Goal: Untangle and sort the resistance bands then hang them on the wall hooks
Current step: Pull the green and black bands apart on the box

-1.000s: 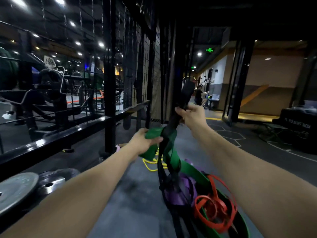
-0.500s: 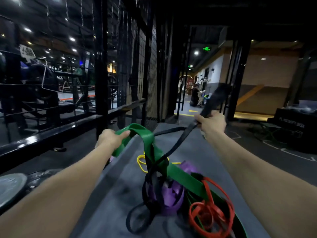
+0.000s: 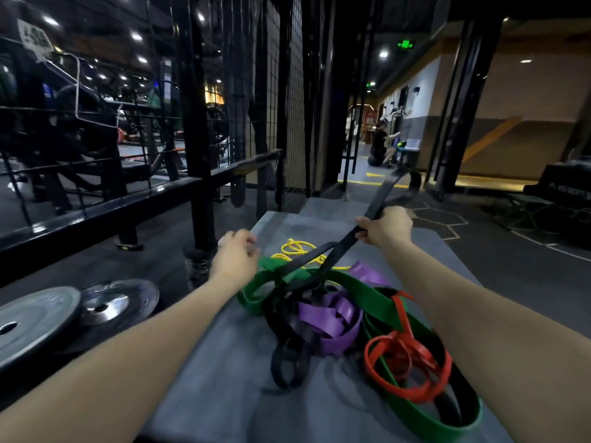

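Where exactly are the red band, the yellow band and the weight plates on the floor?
red band [image 3: 407, 362]: head view, on the coiled loops at the pile's right.
yellow band [image 3: 297, 247]: head view, on its loop beyond the pile.
weight plates [image 3: 35, 321]: head view, on the larger plate's flat face.

Little can be read with certainty. White lettering is printed on the front of a black box [image 3: 566, 187] at the right edge, but it is cut off and too blurred to be spelled out. A white placard [image 3: 35, 38] with dark characters is hung at the upper left and two green lit signs [image 3: 405, 44] are mounted at the ceiling, yet none of their characters can be made out, and the raised marks on the nearer weight plate [image 3: 118, 302] are smeared.
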{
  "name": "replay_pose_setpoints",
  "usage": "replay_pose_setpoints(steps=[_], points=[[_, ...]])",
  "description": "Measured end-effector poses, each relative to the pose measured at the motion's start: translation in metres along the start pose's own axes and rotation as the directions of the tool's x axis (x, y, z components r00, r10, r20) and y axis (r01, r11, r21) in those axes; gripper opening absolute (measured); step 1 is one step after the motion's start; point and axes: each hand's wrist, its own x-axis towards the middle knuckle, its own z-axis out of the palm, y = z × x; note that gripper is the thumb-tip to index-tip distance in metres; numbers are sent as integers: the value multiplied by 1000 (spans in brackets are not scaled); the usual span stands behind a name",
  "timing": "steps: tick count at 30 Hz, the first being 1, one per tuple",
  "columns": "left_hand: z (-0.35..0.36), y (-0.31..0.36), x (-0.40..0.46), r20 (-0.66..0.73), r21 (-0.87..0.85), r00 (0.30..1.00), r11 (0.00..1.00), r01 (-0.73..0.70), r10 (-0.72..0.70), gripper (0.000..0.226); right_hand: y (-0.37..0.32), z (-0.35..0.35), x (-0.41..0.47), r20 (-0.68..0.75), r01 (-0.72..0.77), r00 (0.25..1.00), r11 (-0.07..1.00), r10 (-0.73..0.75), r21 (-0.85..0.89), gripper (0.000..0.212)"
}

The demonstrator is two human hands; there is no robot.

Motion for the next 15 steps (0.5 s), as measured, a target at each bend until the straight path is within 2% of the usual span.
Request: replay_pose_setpoints(steps=[2, 5, 8, 11, 13, 15], points=[[15, 3, -16, 143, -38, 990, 999, -9, 14, 14, -1, 11, 2, 25, -12, 1000, 999, 11, 51, 21], [44, -3, -42, 386, 77, 919, 995, 60, -85, 47, -5, 22, 4, 64, -32, 998, 997, 28, 65, 21], [61, -9, -53, 422, 130, 896, 987, 93, -140, 72, -7, 37, 14, 100, -43, 994, 998, 38, 44, 22], [65, -8, -52, 380, 131, 911, 984, 117, -159, 75, -5, 53, 21, 258, -14, 966, 999, 5, 31, 19], [66, -9, -51, 390, 121, 904, 983, 137, -174, 80, 2, 58, 17, 359, 87, 933, 985, -28, -150, 28], [68, -14, -50, 453, 79, 867, 978, 191, -206, 86, 12, 59, 8, 398, 251, 913, 899, -96, -360, 31]])
